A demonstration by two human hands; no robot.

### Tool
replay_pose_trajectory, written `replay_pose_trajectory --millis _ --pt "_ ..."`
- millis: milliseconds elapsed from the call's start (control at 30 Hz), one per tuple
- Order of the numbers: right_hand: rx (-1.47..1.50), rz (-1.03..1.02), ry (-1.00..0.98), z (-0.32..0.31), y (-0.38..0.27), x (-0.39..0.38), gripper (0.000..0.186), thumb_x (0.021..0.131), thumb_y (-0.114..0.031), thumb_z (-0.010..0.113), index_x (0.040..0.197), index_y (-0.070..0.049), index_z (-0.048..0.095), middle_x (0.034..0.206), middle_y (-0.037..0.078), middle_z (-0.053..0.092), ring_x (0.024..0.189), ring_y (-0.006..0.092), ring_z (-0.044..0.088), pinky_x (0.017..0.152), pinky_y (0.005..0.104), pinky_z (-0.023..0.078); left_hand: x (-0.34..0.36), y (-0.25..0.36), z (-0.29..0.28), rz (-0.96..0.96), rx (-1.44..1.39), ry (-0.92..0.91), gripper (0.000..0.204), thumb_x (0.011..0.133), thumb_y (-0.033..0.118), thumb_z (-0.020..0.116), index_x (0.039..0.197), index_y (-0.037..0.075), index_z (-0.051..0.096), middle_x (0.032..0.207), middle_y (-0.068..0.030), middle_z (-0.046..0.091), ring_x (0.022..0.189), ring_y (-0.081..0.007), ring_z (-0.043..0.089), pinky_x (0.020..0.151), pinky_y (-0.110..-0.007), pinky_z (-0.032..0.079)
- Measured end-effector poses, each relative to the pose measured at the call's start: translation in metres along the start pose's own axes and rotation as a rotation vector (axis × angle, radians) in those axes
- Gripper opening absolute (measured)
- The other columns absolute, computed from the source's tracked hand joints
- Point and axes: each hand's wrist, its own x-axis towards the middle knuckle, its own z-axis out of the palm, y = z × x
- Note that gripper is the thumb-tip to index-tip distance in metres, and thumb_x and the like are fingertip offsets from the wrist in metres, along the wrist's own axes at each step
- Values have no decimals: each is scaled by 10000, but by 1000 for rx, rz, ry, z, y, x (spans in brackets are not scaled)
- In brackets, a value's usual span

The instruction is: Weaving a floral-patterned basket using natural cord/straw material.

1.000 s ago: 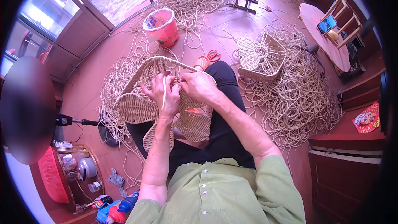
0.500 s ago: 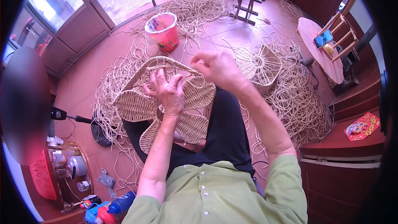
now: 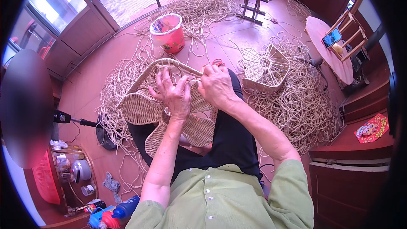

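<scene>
A woven straw basket (image 3: 140, 108) with petal-shaped panels rests on my lap, its square braided rim tilted up. My left hand (image 3: 174, 97) is bent over it, fingers closed on its weave near the rim. Beside it my right hand (image 3: 218, 87) pinches a straw cord (image 3: 193, 79) at the rim's right corner; its fingertips are partly hidden. Just beyond my right knuckles show the red handles of scissors (image 3: 218, 62). A second, similar basket (image 3: 266, 70) sits to the right on heaped cord.
Loose straw cord (image 3: 303, 110) lies in heaps on both sides and at the back. A red bucket (image 3: 171, 38) and a folding stool (image 3: 252, 2) stand ahead. At right is a round table (image 3: 316, 42) with a phone (image 3: 332, 38); at left, a shelf of jars (image 3: 78, 169).
My right hand has come down and left, from raised above the basket to the rim beside my left hand. The red scissor handles now show behind it.
</scene>
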Motion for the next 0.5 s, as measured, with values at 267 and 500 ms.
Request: replay_pose_trajectory --millis 267,500 --pt "1272 218 177 -80 -16 40 289 1056 -270 520 1037 -51 707 979 118 663 886 280 644 809 379 511 27 -30 -17 -29 -30 189 95 794 237 812 865 186 775 1212 32 630 1225 -219 488 1086 -478 232" --pt "166 -68 106 39 -27 -1 436 835 -144 594 1266 -82 625 1133 45 643 1076 223 585 899 418 424 44 -31 -23 186 20 135 105 775 154 782 874 176 752 934 66 690 997 -162 579 931 -405 308"
